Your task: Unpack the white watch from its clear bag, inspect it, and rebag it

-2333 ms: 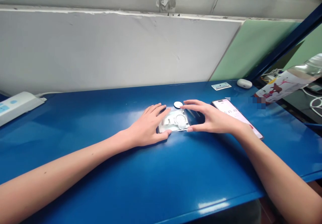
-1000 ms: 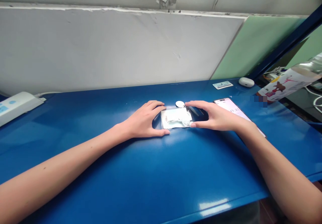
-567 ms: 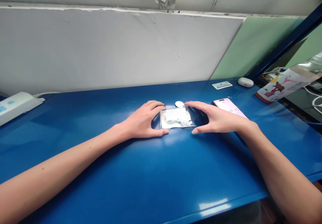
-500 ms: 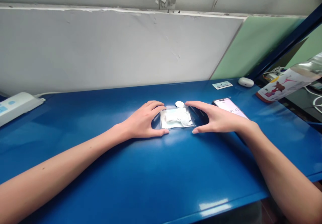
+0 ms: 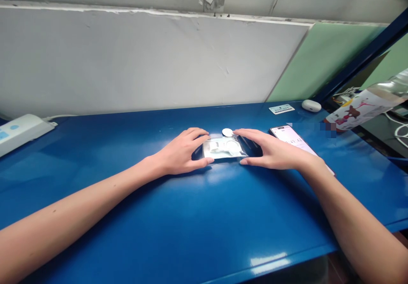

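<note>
A small clear plastic pouch [image 5: 240, 151] with white contents lies between my two hands over the blue table; what is inside is too glary to make out. My left hand [image 5: 188, 150] is curved round its left end, thumb at the near edge and fingers at the far edge. At the right end my right hand [image 5: 270, 147] does likewise, thumb by the near corner. A dark shadow shows under the pouch's near edge. Just behind it is a white round disc [image 5: 227, 132], close to my right fingertips.
A phone [image 5: 291, 137] with a lit timer lies right of my right hand, partly behind it. Farther back are a card [image 5: 281, 109] and a white earbud case [image 5: 311, 105]. A large bottle [image 5: 360, 107] leans at the right. A white power strip [image 5: 24, 133] sits far left, before the wall.
Both thumbs have moved slightly in and away from me against the pouch. Its near edge stands a little higher, with shadow beneath. The right hand has shifted slightly left.
</note>
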Motion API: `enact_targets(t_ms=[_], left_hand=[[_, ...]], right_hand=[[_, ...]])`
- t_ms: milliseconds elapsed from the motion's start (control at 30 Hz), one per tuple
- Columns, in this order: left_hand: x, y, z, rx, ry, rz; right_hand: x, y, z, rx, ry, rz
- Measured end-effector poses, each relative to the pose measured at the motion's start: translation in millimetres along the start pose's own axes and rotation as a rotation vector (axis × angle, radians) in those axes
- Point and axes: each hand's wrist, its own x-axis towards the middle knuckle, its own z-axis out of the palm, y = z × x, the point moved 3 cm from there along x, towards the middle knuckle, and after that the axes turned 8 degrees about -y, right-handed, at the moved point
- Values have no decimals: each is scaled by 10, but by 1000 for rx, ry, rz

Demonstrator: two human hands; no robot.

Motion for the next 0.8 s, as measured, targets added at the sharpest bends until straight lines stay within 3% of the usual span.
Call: enact_targets(t_ms=[200,300,467,567,667,800], left_hand=[[-46,-58,-15,-66,22,65],[-46,-51,-13,-89,29,76],[-26,-12,-7,-81,74,-36],[-37,-9,-4,-107,124,-31],[-40,-13,-1,-101,115,-5],[-28,-16,-10,-88,85,-9]], right_hand=[[57,-170,-53,104,183,-133],[54,-192,-85,213,271,-120],[70,-138,-68,360,232,14],[106,-97,-2,427,201,50],[144,-82,67,381,202,59],[141,-116,65,146,250,25]])
